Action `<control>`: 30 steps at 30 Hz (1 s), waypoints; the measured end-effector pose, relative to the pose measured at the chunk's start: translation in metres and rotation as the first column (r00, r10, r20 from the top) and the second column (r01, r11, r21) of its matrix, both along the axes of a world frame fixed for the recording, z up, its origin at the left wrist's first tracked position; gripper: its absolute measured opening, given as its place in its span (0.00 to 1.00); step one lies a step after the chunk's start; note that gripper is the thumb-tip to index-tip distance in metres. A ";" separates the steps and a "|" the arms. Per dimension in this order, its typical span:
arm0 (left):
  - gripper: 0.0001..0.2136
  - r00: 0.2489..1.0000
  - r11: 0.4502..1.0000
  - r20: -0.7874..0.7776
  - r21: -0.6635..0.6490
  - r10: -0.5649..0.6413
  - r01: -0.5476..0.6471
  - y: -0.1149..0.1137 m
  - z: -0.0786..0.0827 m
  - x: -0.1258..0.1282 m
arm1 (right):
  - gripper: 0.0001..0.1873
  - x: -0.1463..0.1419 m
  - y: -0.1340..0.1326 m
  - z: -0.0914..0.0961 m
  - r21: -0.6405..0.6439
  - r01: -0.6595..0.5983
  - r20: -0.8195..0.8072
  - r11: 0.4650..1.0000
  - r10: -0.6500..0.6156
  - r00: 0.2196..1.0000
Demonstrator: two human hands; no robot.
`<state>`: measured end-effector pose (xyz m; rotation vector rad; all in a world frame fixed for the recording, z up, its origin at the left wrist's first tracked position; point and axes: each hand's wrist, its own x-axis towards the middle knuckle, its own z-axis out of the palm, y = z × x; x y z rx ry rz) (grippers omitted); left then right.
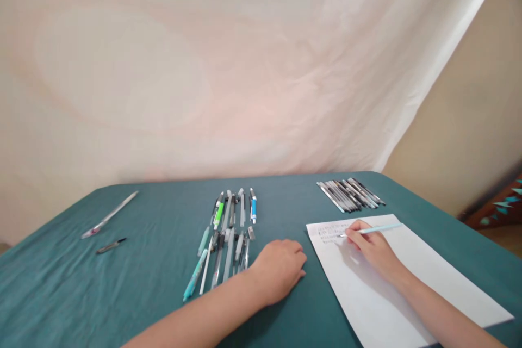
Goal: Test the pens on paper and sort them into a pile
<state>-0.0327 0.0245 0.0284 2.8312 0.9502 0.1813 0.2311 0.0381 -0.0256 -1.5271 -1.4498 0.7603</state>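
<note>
The left hand (279, 272) lies palm down on the teal cloth (155, 283), fingers loosely curled, holding nothing, a pile of pens (228, 234) at its 10 o'clock. The right hand (373, 250) pinches a pale blue pen (377, 229), tip on the paper (428, 277), tail toward 3 o'clock.

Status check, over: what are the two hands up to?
Right hand gripping slim pale-blue pen, tip on white paper sheet. Left hand empty, resting on teal tablecloth beside mixed plastic pens. Grey-black pen bundle lies beyond the sheet.
</note>
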 end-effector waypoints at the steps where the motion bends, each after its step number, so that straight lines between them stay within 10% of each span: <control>1: 0.08 0.997 0.998 -0.042 0.021 0.062 -0.061 0.007 0.004 -0.006 | 0.12 0.000 0.000 0.000 -0.001 -0.002 0.002 1.000 0.002 1.000; 10: 0.07 0.775 0.784 -0.144 0.019 0.616 -0.620 0.044 0.035 -0.057 | 0.12 0.001 0.001 -0.003 -0.018 0.005 -0.021 1.000 -0.005 1.000; 30: 0.08 0.798 0.803 0.091 -0.085 0.596 -0.590 0.053 0.006 -0.052 | 0.11 0.002 0.003 -0.004 0.003 -0.024 -0.047 1.000 0.024 0.999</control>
